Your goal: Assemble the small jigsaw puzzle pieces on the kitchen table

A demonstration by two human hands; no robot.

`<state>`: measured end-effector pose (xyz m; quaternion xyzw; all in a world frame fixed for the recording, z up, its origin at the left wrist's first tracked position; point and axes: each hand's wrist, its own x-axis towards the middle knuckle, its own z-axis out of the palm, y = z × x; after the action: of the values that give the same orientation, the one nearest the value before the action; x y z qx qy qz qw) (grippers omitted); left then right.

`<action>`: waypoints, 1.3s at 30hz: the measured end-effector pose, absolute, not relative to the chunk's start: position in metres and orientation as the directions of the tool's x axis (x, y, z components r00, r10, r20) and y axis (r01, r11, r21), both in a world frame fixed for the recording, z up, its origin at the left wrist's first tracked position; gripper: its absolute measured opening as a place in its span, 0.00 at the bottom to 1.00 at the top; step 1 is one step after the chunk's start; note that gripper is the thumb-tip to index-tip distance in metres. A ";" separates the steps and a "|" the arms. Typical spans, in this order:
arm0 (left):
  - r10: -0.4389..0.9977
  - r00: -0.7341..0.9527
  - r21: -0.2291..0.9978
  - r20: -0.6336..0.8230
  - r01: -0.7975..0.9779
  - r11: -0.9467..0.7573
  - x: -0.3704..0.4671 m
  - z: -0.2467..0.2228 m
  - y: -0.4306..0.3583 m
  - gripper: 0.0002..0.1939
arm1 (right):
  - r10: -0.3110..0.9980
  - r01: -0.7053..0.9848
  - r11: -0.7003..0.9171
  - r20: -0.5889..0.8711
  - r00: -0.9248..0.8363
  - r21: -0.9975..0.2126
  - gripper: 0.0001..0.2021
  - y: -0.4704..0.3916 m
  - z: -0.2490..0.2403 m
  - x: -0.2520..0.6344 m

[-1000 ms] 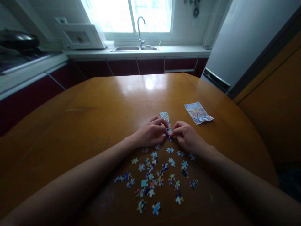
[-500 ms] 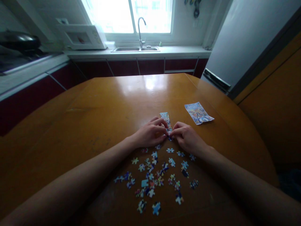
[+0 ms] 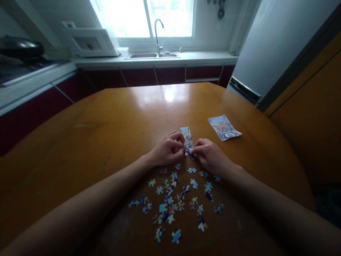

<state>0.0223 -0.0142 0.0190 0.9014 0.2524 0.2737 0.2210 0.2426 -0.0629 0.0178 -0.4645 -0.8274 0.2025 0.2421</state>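
A narrow strip of joined jigsaw pieces point(image 3: 187, 136) lies on the table, its near end between my hands. My left hand point(image 3: 168, 148) is at the strip's left side, fingers curled and thumb close to the index finger. A thin dark edge, seemingly a tilted puzzle piece, shows at its fingertips. My right hand point(image 3: 210, 153) pinches at the strip's near right corner; its fingertips partly cover the puzzle piece point(image 3: 192, 156) there. Loose jigsaw pieces point(image 3: 170, 201) are scattered nearer to me, below both hands, including a blue piece point(image 3: 176, 236) at the front.
A creased picture sheet point(image 3: 224, 127) lies to the right beyond my right hand. The round-edged wooden table point(image 3: 119, 117) fills the lower view. Behind it are a counter with a sink point(image 3: 144, 56), a microwave point(image 3: 89, 42) and a fridge point(image 3: 279, 46).
My left fingertips have drawn back slightly to the left from the strip's near end, uncovering more of it. My right hand stays at the near corner. The view has shifted a little.
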 end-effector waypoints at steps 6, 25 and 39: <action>0.560 0.746 0.513 0.360 0.343 -0.787 0.023 0.019 -0.014 0.12 | 0.873 0.663 0.475 0.211 -0.441 -0.578 0.13 -0.065 0.018 0.242; 0.561 0.745 0.504 0.360 0.351 -0.789 0.025 0.020 -0.014 0.12 | 0.863 0.692 0.494 0.200 -0.463 -0.527 0.12 -0.066 0.021 0.239; 0.561 0.747 0.490 0.357 0.362 -0.793 0.024 0.017 -0.012 0.12 | 0.920 0.625 0.374 0.186 -0.346 -0.686 0.12 -0.063 0.019 0.238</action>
<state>0.0240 -0.0123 0.0170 0.9132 0.2527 0.2503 0.1990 0.2384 -0.0629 0.0189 -0.4960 -0.7784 0.2591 0.2845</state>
